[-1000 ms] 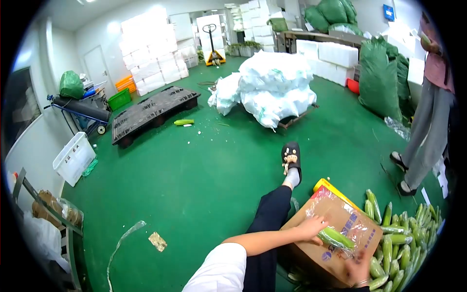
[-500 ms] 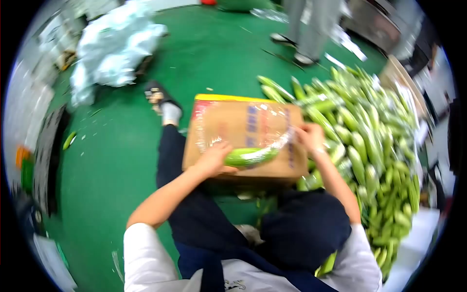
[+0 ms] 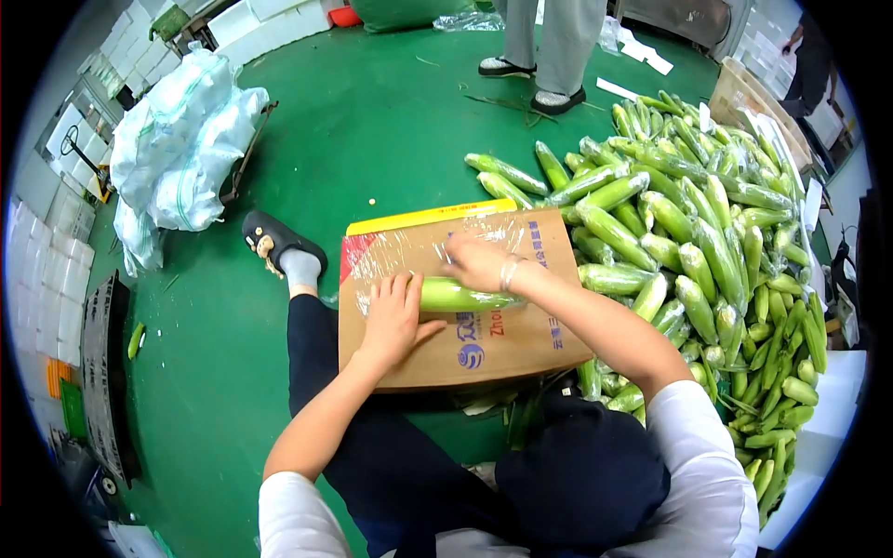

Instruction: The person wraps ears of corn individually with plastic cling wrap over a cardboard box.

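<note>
A green ear of corn (image 3: 462, 295) in its husk lies across the top of a cardboard box (image 3: 521, 349), in shiny clear plastic film (image 3: 423, 244) spread over the box. My left hand (image 3: 394, 321) holds the corn's left end, fingers over it and thumb along its near side. Just beyond the corn, my right hand (image 3: 479, 265) is over the film. Its fingers are smeared by motion, so whether they pinch the film cannot be made out. A yellow strip (image 3: 428, 216) runs along the box's far edge.
A big heap of film-wrapped corn (image 3: 688, 223) lies to the right, with unwrapped ears (image 3: 767, 372) nearer me. A person's legs (image 3: 549, 56) stand beyond the box. Pale blue plastic bags (image 3: 181, 139) fill a cart at the far left. A black pallet (image 3: 104, 372) lies left.
My right hand has moved left from the box's right edge to above the corn. The corn has shifted slightly left with my left hand on it. The view has tilted somewhat.
</note>
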{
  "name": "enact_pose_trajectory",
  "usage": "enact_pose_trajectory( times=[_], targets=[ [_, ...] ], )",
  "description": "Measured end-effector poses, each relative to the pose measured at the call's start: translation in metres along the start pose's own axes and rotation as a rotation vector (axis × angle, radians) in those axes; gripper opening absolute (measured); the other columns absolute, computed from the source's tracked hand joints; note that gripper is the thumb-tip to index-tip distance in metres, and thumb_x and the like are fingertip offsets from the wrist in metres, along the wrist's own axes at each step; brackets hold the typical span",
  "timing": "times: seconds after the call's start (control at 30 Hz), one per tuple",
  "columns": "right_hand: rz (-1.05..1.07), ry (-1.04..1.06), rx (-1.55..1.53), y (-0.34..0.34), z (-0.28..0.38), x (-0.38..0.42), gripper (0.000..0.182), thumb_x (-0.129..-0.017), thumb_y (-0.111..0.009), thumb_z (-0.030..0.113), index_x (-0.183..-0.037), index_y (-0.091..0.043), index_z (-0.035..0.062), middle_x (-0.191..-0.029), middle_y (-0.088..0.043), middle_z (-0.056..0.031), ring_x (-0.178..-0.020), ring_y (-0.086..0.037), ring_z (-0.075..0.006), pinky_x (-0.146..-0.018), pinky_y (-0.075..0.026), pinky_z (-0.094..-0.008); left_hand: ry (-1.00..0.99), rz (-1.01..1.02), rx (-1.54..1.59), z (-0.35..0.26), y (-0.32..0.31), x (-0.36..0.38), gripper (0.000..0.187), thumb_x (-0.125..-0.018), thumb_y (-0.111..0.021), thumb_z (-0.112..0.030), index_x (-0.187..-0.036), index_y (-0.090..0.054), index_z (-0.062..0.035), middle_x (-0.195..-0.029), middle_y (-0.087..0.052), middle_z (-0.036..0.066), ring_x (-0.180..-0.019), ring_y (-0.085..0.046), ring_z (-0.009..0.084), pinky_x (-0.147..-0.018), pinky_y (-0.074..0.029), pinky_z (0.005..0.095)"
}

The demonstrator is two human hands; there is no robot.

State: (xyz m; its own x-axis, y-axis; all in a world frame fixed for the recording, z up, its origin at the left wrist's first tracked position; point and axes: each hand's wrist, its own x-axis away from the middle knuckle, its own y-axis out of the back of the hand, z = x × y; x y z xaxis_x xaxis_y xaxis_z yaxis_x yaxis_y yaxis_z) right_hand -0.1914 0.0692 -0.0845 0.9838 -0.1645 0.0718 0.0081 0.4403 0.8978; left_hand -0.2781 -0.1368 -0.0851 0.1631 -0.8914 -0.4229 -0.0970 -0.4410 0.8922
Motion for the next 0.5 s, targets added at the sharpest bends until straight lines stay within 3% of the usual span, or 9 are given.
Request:
enact_pose_trajectory(
  times=[0.03, 0.13, 0.17, 0.2, 0.23, 0.3, 0.4, 0.47, 0.5],
  targets=[
    [0.318, 0.104, -0.378, -0.003, -0.001, -0.013, 0.054, -0.098, -0.043, 0.046, -0.129, -0.051, 0.0026, -0.131, -0.049, -0.0223, -0.106, -0.056, -0.0393, -0.094, -0.044, -0.0447, -0.040, -0.031, -0.007, 0.013, -0.011, -0.011, 0.066, -0.064, -0.081, -0.038, -0.111, -0.055, 0.0010, -0.106, -0.053, 0.018, -0.096, -0.051, 0.0363, -0.083, -0.042, 0.0449],
    [0.574, -0.086, -0.557, -0.012, -0.013, -0.024, 0.056, -0.099, -0.038, 0.050, -0.132, -0.049, 0.0052, -0.142, -0.042, -0.0201, -0.106, -0.060, -0.0377, -0.098, -0.045, -0.0430, -0.036, 0.127, 0.160, 0.021, -0.023, -0.020, 0.067, -0.064, -0.082, -0.037, -0.110, -0.056, 0.0043, -0.096, -0.057, 0.020, -0.088, -0.057, 0.0377, -0.078, -0.046, 0.0443],
    [0.450, 0.427, -0.382, -0.093, -0.054, -0.065, 0.049, -0.101, -0.036, 0.041, -0.127, -0.055, 0.0043, -0.122, -0.061, -0.0204, -0.112, -0.059, -0.0322, -0.098, -0.044, -0.0420, 0.004, 0.113, 0.152, 0.006, -0.020, -0.013, 0.070, -0.064, -0.082, -0.040, -0.112, -0.057, 0.0053, -0.095, -0.060, 0.022, -0.082, -0.061, 0.0396, -0.077, -0.049, 0.0446],
    [0.486, 0.281, -0.440, -0.031, -0.014, -0.012, 0.059, -0.101, -0.030, 0.051, -0.140, -0.041, 0.0079, -0.145, -0.039, -0.0185, -0.130, -0.044, -0.0312, -0.111, -0.032, -0.0430, 0.000, 0.145, 0.182, -0.005, -0.011, -0.012, 0.072, -0.064, -0.081, -0.046, -0.111, -0.058, 0.0042, -0.099, -0.062, 0.022, -0.082, -0.063, 0.0399, -0.080, -0.051, 0.0462],
    [0.380, 0.337, -0.265, -0.050, -0.016, -0.007, 0.056, -0.102, -0.024, 0.044, -0.138, -0.045, 0.0065, -0.147, -0.038, -0.0191, -0.132, -0.040, -0.0335, -0.111, -0.030, -0.0460, -0.109, 0.076, 0.097, -0.011, -0.011, -0.008, 0.074, -0.069, -0.076, -0.054, -0.112, -0.060, 0.0029, -0.099, -0.065, 0.024, -0.087, -0.065, 0.0399, -0.081, -0.052, 0.0485],
    [0.447, 0.160, 0.100, -0.024, 0.024, 0.016, 0.073, -0.095, -0.033, 0.058, -0.143, -0.038, 0.0028, -0.153, -0.030, -0.0165, -0.140, -0.029, -0.0328, -0.115, -0.021, -0.0439, 0.299, 0.631, 0.281, -0.034, -0.007, 0.003, 0.086, -0.075, -0.063, -0.070, -0.119, -0.058, 0.0038, -0.095, -0.068, 0.026, -0.092, -0.066, 0.0423, -0.091, -0.048, 0.0488],
    [0.189, 0.123, 0.209, -0.039, 0.037, 0.049, 0.082, -0.091, -0.046, 0.056, -0.148, -0.025, 0.0018, -0.156, -0.023, -0.0138, -0.142, -0.023, -0.0309, -0.112, -0.022, -0.0489, 0.404, 0.565, 0.823, -0.061, -0.024, 0.051, 0.079, -0.081, -0.060, -0.065, -0.117, -0.059, 0.0046, -0.096, -0.069, 0.024, -0.091, -0.068, 0.0355, -0.084, -0.052, 0.0415],
    [0.101, 0.148, 0.191, -0.051, 0.035, 0.055, 0.081, -0.091, -0.049, 0.053, -0.148, -0.025, 0.0024, -0.155, -0.024, -0.0144, -0.142, -0.024, -0.0318, -0.112, -0.022, -0.0490, 1.104, 0.992, 1.366, -0.106, 0.016, 0.072, 0.069, -0.084, -0.064, -0.055, -0.117, -0.056, 0.0044, -0.100, -0.067, 0.022, -0.089, -0.067, 0.0301, -0.082, -0.052, 0.0383],
    [0.024, 0.164, 0.165, -0.055, 0.032, 0.060, 0.079, -0.091, -0.052, 0.050, -0.148, -0.024, 0.0031, -0.155, -0.024, -0.0149, -0.141, -0.024, -0.0327, -0.112, -0.022, -0.0491, 1.128, 0.983, 1.548, -0.119, 0.011, 0.104, 0.056, -0.086, -0.063, -0.044, -0.118, -0.058, 0.0019, -0.097, -0.067, 0.016, -0.090, -0.063, 0.0256, -0.081, -0.050, 0.0385]
  ],
)
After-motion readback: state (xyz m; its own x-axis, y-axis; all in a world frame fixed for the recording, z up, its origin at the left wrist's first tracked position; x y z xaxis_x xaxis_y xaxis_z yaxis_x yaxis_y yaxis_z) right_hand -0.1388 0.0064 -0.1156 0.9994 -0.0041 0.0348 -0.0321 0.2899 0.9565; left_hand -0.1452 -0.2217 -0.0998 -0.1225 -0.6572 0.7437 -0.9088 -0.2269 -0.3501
